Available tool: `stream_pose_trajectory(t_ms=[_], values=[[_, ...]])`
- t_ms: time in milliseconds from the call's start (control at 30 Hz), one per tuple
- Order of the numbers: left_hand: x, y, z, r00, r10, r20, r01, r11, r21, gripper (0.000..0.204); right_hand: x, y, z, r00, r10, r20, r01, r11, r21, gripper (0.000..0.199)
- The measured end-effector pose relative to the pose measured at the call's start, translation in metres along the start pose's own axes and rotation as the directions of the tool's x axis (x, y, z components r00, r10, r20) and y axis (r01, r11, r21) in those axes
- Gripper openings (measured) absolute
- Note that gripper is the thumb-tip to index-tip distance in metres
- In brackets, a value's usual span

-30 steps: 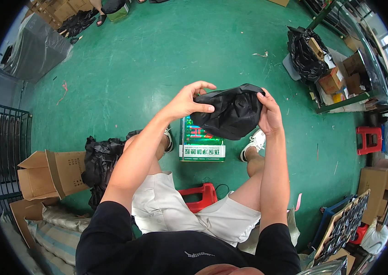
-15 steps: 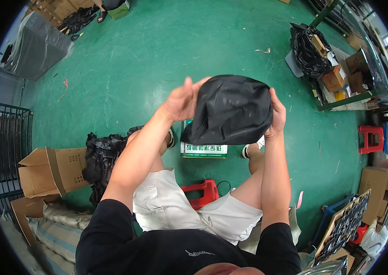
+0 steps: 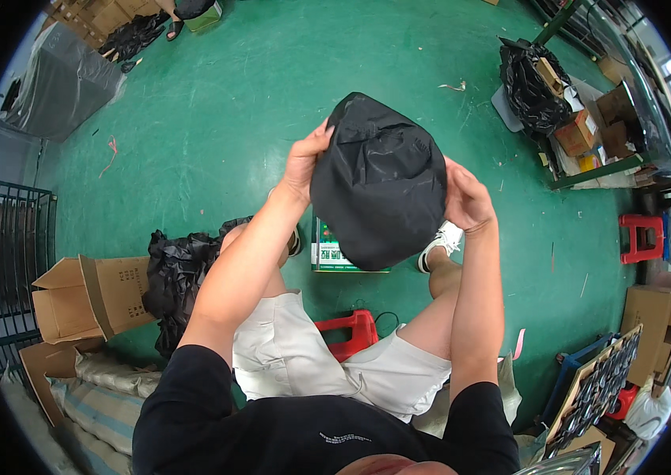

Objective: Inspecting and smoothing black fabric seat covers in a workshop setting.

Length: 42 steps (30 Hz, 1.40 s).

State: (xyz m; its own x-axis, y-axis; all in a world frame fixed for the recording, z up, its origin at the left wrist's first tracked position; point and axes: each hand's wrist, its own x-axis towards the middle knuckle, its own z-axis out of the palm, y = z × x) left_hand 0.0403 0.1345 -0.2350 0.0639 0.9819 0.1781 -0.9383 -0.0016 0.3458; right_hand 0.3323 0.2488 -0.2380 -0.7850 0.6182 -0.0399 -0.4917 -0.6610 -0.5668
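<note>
Between my hands, above the floor in front of me, is a soft black fabric cover, creased and rounded like a cap. My left hand is closed on its left edge, thumb on the near face and the other fingers hidden behind. At the opposite edge, my right hand grips with its fingertips partly out of sight behind the fabric. Below the cover stands a green and white tin, mostly covered from view. A heap of similar black fabric lies beside my left leg.
An open cardboard box and woven sacks are at the left. A red stool sits between my legs, and another red stool stands far right. A rack with cartons and a black bag occupies the upper right.
The black cover has turned and tilted, moving slightly left, its top now pointing farther away and its lower edge nearer me. My left hand has closed onto its edge; my right hand shifted left.
</note>
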Motion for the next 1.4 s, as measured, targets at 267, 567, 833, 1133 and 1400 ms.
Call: stream_pose_trajectory(t_ms=[267, 567, 833, 1133, 1400], values=[[0.005, 0.016, -0.002, 0.992, -0.116, -0.046, 0.105, 0.975, -0.197, 0.036, -0.012, -0.002, -0.013, 0.972, 0.154, -0.177, -0.201, 0.935, -0.293, 0.070], [-0.008, 0.027, 0.025, 0.933, -0.225, -0.281, 0.289, 0.933, 0.214, 0.048, -0.007, -0.009, 0.034, 0.979, -0.149, 0.136, 0.144, 0.989, 0.044, 0.087], [-0.003, 0.035, 0.040, 0.974, -0.122, -0.189, 0.113, 0.992, -0.058, 0.056, 0.000, -0.004, 0.005, 0.991, -0.079, -0.107, 0.096, 0.983, 0.157, 0.064], [-0.008, 0.021, 0.032, 0.958, -0.237, -0.162, 0.208, 0.962, -0.179, 0.061, -0.004, -0.007, 0.024, 0.951, -0.297, 0.091, 0.281, 0.948, 0.152, 0.074], [-0.004, 0.015, 0.004, 0.783, -0.429, -0.450, 0.421, 0.899, -0.125, 0.030, 0.000, -0.014, 0.034, 0.983, -0.185, -0.016, 0.184, 0.959, 0.215, 0.072]])
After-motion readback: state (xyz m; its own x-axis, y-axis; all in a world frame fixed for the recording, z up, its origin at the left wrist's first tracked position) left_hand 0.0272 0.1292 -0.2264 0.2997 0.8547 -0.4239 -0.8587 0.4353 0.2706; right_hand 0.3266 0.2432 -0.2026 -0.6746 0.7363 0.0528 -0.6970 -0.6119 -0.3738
